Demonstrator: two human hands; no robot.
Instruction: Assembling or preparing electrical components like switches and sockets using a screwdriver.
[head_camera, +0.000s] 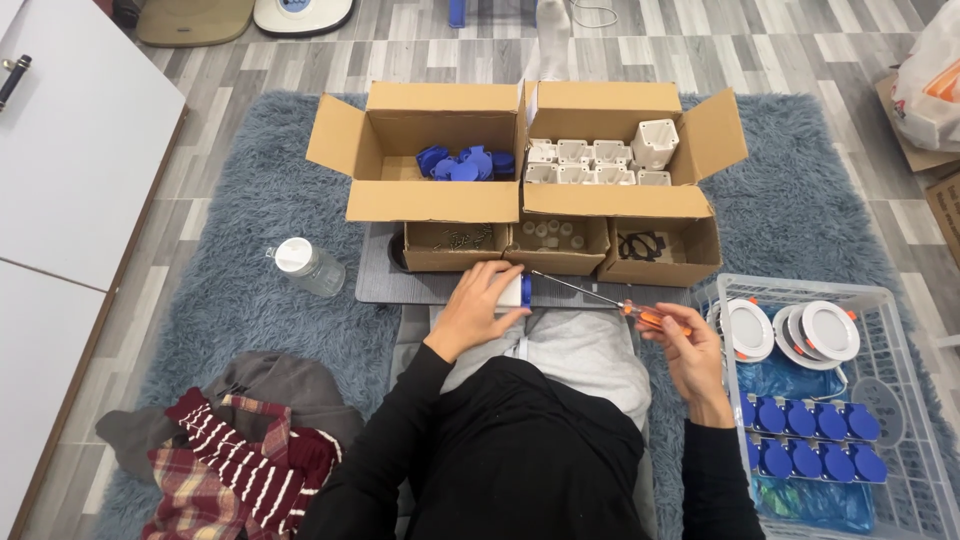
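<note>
We see a blue-grey rug (230, 300) bearing open cardboard boxes (520, 170), a white basket (905, 440) at right. Our left hand (478, 308) wraps closed around a white part with blue cap (518, 291) on our lap; our right hand (685, 350) pinches an orange-handled screwdriver (610, 300), tip at the cap.

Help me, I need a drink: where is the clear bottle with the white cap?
In the head view the bottle lies on the blue rug, left of the left hand, below the box of blue parts.
</note>
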